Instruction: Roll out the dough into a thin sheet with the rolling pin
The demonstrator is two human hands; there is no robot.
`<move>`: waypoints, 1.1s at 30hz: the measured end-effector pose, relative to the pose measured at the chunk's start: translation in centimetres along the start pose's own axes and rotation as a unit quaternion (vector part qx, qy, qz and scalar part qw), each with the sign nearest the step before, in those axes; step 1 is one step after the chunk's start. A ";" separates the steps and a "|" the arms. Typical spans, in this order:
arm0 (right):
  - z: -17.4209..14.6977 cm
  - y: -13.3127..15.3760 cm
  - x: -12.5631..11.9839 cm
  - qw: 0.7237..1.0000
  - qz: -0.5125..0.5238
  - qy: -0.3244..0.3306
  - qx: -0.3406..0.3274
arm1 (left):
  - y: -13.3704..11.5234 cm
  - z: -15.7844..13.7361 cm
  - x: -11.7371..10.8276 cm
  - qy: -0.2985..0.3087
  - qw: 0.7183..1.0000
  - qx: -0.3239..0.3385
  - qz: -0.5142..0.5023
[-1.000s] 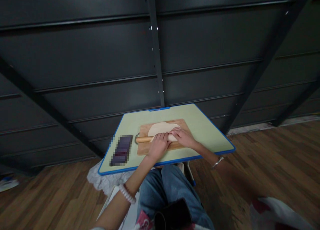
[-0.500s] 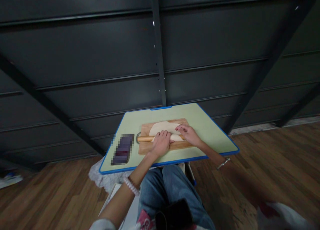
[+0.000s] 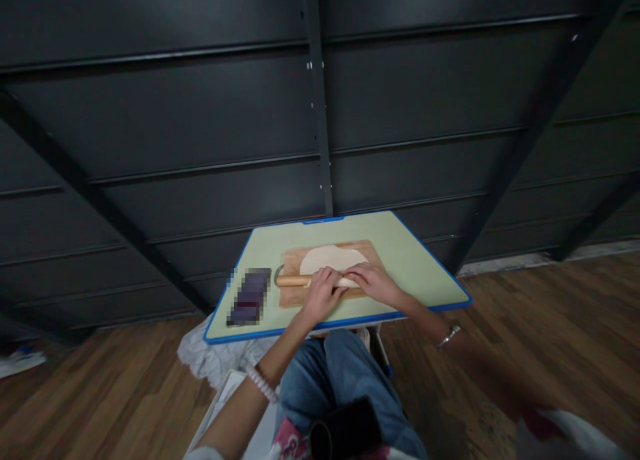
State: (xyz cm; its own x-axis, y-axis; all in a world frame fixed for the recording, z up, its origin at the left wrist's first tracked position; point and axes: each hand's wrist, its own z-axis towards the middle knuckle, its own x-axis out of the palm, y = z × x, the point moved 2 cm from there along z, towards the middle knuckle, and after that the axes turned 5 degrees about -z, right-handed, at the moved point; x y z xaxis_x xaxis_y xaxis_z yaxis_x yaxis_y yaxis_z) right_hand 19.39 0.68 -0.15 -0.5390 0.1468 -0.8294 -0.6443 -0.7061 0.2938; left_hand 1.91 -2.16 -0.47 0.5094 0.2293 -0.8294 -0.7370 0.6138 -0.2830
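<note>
A wooden rolling pin (image 3: 293, 281) lies crosswise on a wooden cutting board (image 3: 291, 300). A flat sheet of pale dough (image 3: 331, 257) spreads beyond it, its near edge wrapped over the pin. My left hand (image 3: 324, 295) curls over the middle of the pin, fingers bent on the dough-covered part. Close beside it, my right hand (image 3: 374, 283) bends its fingers over the pin's right part, where dough also wraps it. The pin's right end is hidden under this hand. The left end sticks out bare.
The board rests on a pale green folding table (image 3: 425, 273) with a blue rim. A phone-like dark object (image 3: 250, 297), pixelated, lies at the left. Behind stands a dark panelled wall (image 3: 240, 107). Below the near edge are my knees and a black object (image 3: 346, 428) on my lap.
My right hand has moved from the dough's right edge down and left onto the wrapped pin, closer to my left hand. The left hand stays on the pin. The camera view has shifted slightly.
</note>
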 end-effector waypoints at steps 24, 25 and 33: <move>-5.9 0.5 -4.7 0.919 0.265 -0.140 0.255 | 2.3 0.7 -0.3 0.213 0.972 0.058 -0.085; -6.6 0.9 -4.5 0.908 0.286 -0.132 0.276 | 2.2 0.8 -0.1 0.211 0.969 0.056 -0.118; -9.5 4.1 -4.9 0.850 0.361 -0.194 0.330 | 3.1 7.2 -3.1 0.096 0.879 -0.229 -0.408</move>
State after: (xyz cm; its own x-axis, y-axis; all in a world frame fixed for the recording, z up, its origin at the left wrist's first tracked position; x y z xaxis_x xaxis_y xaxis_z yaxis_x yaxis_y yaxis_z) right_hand 24.60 -9.53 0.60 -0.9793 0.1486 -0.1374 -0.1641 -0.1860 0.9688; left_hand 1.27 4.47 4.72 0.8991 -0.3053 -0.3136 -0.2845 0.1368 -0.9489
